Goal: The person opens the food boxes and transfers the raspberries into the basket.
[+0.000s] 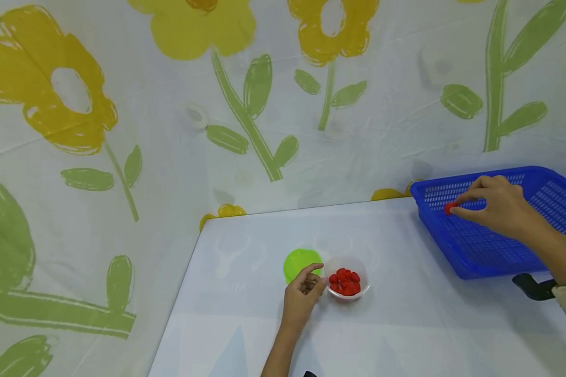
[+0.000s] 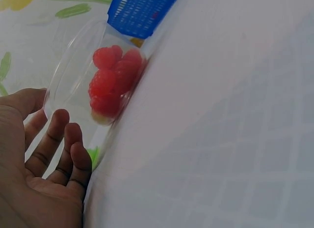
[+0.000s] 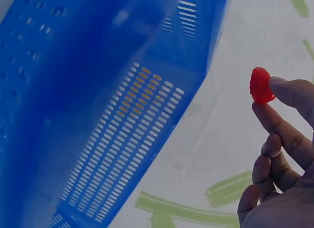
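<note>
Between the thumb and index finger of my right hand is a red raspberry, held up over the blue basket in the head view. The other fingers of that hand are bent loosely. My left hand is at the near left side of a clear plastic bowl, its thumb and index finger pinching the rim. Several red raspberries lie in the bottom of this bowl. Just behind the left hand, a bright green round lid or dish lies on the table, partly covered by the fingers.
The white table meets a flower-printed cloth at its back and left. The basket, with slotted walls, stands at the back right. A black curved piece shows by the right wrist, in front of the basket.
</note>
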